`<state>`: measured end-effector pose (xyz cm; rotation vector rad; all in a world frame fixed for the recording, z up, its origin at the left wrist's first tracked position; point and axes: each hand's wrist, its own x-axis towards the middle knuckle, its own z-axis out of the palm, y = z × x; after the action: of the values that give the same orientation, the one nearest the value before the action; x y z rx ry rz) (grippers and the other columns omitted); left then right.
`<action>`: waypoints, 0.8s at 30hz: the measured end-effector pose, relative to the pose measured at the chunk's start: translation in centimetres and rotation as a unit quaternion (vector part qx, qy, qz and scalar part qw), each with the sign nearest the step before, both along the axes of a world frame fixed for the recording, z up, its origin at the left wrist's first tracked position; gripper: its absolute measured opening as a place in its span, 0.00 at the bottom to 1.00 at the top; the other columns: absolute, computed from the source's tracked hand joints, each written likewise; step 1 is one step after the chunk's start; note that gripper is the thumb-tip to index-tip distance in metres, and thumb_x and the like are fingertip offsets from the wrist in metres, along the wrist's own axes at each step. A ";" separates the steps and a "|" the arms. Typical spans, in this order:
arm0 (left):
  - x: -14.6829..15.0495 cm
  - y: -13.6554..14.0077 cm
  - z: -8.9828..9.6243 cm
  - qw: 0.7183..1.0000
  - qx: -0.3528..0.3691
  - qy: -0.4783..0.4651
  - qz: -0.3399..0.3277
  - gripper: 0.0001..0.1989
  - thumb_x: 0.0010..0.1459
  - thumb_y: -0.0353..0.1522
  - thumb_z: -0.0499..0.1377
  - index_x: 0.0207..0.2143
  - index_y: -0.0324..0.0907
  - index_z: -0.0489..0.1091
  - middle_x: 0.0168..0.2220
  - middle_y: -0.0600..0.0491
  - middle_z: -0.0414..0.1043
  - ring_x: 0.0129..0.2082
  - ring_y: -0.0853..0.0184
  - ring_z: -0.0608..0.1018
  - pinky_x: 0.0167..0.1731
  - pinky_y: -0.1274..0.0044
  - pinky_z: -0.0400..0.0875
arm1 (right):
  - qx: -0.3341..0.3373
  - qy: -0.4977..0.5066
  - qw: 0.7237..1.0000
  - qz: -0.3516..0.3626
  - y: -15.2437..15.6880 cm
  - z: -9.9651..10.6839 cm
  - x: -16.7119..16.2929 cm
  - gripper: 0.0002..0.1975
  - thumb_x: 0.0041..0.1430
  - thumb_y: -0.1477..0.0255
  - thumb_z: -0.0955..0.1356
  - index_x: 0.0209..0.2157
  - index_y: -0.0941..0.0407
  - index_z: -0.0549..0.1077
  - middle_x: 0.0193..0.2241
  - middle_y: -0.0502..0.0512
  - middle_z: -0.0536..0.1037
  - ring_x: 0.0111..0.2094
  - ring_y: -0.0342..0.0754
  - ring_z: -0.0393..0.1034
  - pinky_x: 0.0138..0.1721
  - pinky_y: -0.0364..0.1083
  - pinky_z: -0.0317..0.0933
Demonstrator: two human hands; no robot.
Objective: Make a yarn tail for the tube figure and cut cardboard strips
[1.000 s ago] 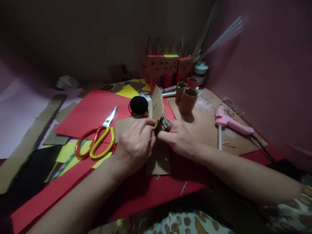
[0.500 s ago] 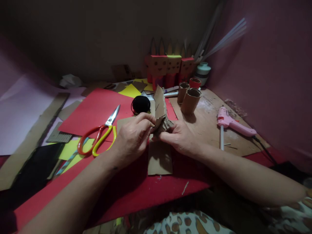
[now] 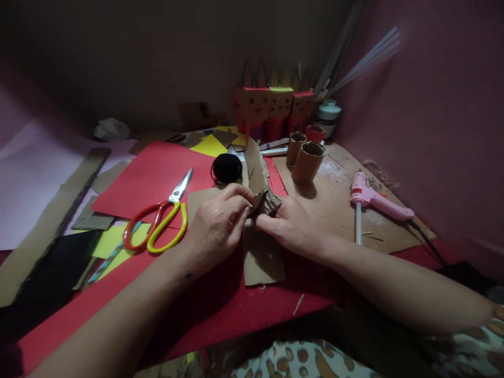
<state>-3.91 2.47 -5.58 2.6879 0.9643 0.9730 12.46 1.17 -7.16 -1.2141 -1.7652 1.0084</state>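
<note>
Between my two hands is a piece of cardboard [image 3: 256, 170], one face standing up and its torn, corrugated layer showing near my right fingers. My left hand [image 3: 222, 220] pinches its near left edge. From the right, my right hand [image 3: 293, 223] grips the ragged corrugated part, thumb in front. Below them a flat cardboard strip [image 3: 263, 260] reaches toward the table's front edge. Just behind my left hand sits a ball of black yarn [image 3: 227, 168]. Scissors [image 3: 165, 220] with red and yellow handles lie open to the left.
A pink glue gun [image 3: 374, 197] rests on a cardboard sheet [image 3: 331, 210] at right, near cardboard tubes [image 3: 308, 164]. Behind stand several cardboard figures [image 3: 258, 105] and a jar [image 3: 328, 113]. Red paper [image 3: 153, 178] and cardboard scraps cover the left side.
The held cardboard has turned slightly and leans a little more to the left. The strip's near end has shifted slightly right. Both hands keep their grip.
</note>
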 end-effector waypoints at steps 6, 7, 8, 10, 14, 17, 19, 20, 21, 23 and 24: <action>-0.3 0.2 0.6 1.000 -0.003 0.015 -0.002 0.09 0.59 0.23 0.50 0.26 0.38 0.64 0.37 0.50 0.71 0.30 0.72 0.72 0.30 0.80 0.67 | -0.003 0.034 0.999 0.030 0.1 -0.1 0.0 0.04 0.47 0.78 0.62 0.22 0.59 0.68 0.20 0.46 0.64 0.23 0.40 0.56 0.24 0.41 0.52; -0.3 0.2 0.5 1.000 -0.004 0.010 -0.003 0.09 0.59 0.23 0.50 0.26 0.38 0.64 0.36 0.50 0.71 0.31 0.72 0.73 0.30 0.80 0.67 | -0.007 0.033 0.999 0.025 0.0 0.0 0.0 0.05 0.47 0.78 0.62 0.22 0.59 0.68 0.20 0.47 0.64 0.23 0.40 0.56 0.24 0.41 0.52; -0.3 0.2 0.4 1.000 -0.002 0.006 -0.002 0.09 0.59 0.23 0.50 0.26 0.38 0.64 0.36 0.49 0.70 0.31 0.72 0.73 0.31 0.80 0.67 | -0.011 0.025 1.000 0.015 0.0 0.1 0.0 0.05 0.48 0.78 0.63 0.22 0.59 0.68 0.19 0.47 0.65 0.23 0.40 0.57 0.24 0.41 0.52; -0.3 0.1 0.0 1.000 0.022 0.002 -0.002 0.08 0.59 0.23 0.50 0.28 0.38 0.64 0.36 0.48 0.70 0.33 0.71 0.73 0.33 0.79 0.68 | -0.021 0.007 1.000 -0.012 -0.2 0.4 0.0 0.06 0.50 0.75 0.64 0.21 0.58 0.68 0.19 0.47 0.65 0.23 0.40 0.57 0.24 0.41 0.52; 0.2 -0.1 -0.8 0.995 0.100 -0.001 0.026 0.05 0.57 0.23 0.51 0.33 0.36 0.65 0.39 0.44 0.70 0.39 0.66 0.73 0.39 0.75 0.70 | -0.028 0.064 0.997 -0.015 -0.2 0.6 0.0 0.12 0.54 0.65 0.65 0.22 0.58 0.67 0.19 0.47 0.65 0.23 0.40 0.57 0.23 0.41 0.52; 0.6 -0.3 -1.3 0.993 0.101 -0.023 0.064 0.10 0.55 0.22 0.52 0.40 0.33 0.66 0.42 0.41 0.70 0.44 0.62 0.72 0.44 0.71 0.69 | -0.013 0.123 0.992 0.031 0.0 0.4 0.0 0.14 0.57 0.64 0.63 0.22 0.58 0.67 0.20 0.47 0.63 0.23 0.39 0.56 0.24 0.40 0.53; 0.8 -0.2 -1.5 0.992 0.098 -0.034 0.073 0.12 0.56 0.22 0.51 0.43 0.31 0.66 0.43 0.40 0.71 0.46 0.61 0.72 0.46 0.69 0.68 | -0.004 0.137 0.990 0.033 0.2 0.2 0.0 0.15 0.58 0.66 0.62 0.21 0.58 0.67 0.21 0.47 0.64 0.23 0.39 0.56 0.25 0.40 0.54; 0.8 -0.1 -1.6 0.992 0.101 -0.037 0.072 0.11 0.56 0.22 0.51 0.42 0.32 0.66 0.43 0.40 0.71 0.45 0.61 0.73 0.46 0.70 0.69 | 0.002 0.140 0.990 0.026 0.3 0.2 0.1 0.14 0.58 0.67 0.62 0.22 0.58 0.67 0.22 0.47 0.65 0.24 0.39 0.57 0.26 0.40 0.54; 0.8 -0.1 -1.7 0.991 0.108 -0.037 0.070 0.09 0.57 0.22 0.51 0.40 0.32 0.67 0.42 0.40 0.72 0.44 0.62 0.74 0.45 0.70 0.69 | 0.009 0.140 0.990 0.018 0.3 0.1 0.1 0.12 0.57 0.68 0.62 0.22 0.58 0.67 0.23 0.48 0.66 0.25 0.40 0.58 0.27 0.40 0.55; 0.8 0.1 -2.0 0.987 0.141 -0.027 0.067 0.06 0.56 0.23 0.52 0.35 0.34 0.67 0.40 0.40 0.73 0.42 0.61 0.75 0.43 0.71 0.71 | 0.020 0.138 0.990 0.004 0.2 0.2 0.0 0.09 0.55 0.72 0.63 0.22 0.57 0.67 0.24 0.48 0.66 0.27 0.40 0.59 0.27 0.40 0.56; 0.8 0.1 -2.0 0.984 0.164 -0.019 0.068 0.04 0.56 0.22 0.53 0.33 0.34 0.67 0.40 0.40 0.73 0.42 0.61 0.75 0.42 0.70 0.71 | 0.020 0.140 0.990 -0.003 0.2 0.2 0.0 0.08 0.53 0.74 0.63 0.22 0.57 0.66 0.23 0.48 0.66 0.26 0.40 0.59 0.27 0.40 0.55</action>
<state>-3.09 2.58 -7.61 2.8810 1.0765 1.3098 12.45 1.33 -6.96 -0.9985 -1.5545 1.0771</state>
